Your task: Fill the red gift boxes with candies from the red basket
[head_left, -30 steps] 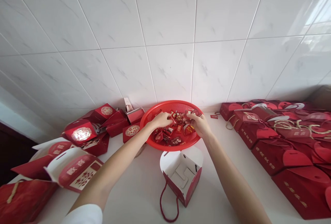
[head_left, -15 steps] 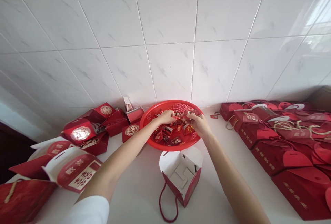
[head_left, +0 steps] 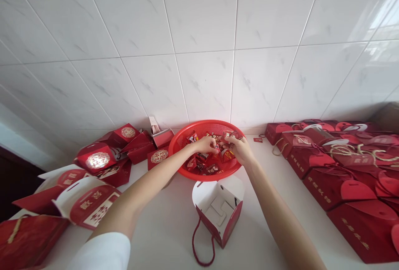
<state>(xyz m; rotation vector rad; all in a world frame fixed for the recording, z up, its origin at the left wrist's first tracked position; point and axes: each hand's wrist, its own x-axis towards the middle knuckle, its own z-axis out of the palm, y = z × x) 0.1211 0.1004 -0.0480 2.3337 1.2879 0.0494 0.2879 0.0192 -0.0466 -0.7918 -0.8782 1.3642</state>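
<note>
A red plastic basket (head_left: 187, 175) against the wall holds several wrapped candies (head_left: 212, 169). Both of my hands are inside its rim. My left hand (head_left: 208, 144) is closed, fingertips pinched on a small red-wrapped candy (head_left: 217, 147). My right hand (head_left: 239, 147) has its fingers closed on a red candy packet (head_left: 229, 135) at the basket's right side. In front of the basket stands an open gift box (head_left: 222, 216), red outside and white inside, its flaps up. The box's dark red cord handle (head_left: 195, 245) hangs down onto the white tabletop.
On the left lie several red boxes (head_left: 96, 158), some with open flaps (head_left: 89, 199). Rows of closed red boxes (head_left: 330, 187) line the right side. A small red card (head_left: 257, 140) lies right of the basket. White tiles (head_left: 205, 83) form the wall behind.
My left hand has shifted slightly right and toward me within the basket, closer to my right hand. The right hand stays nearly in place, and the gift box has not moved.
</note>
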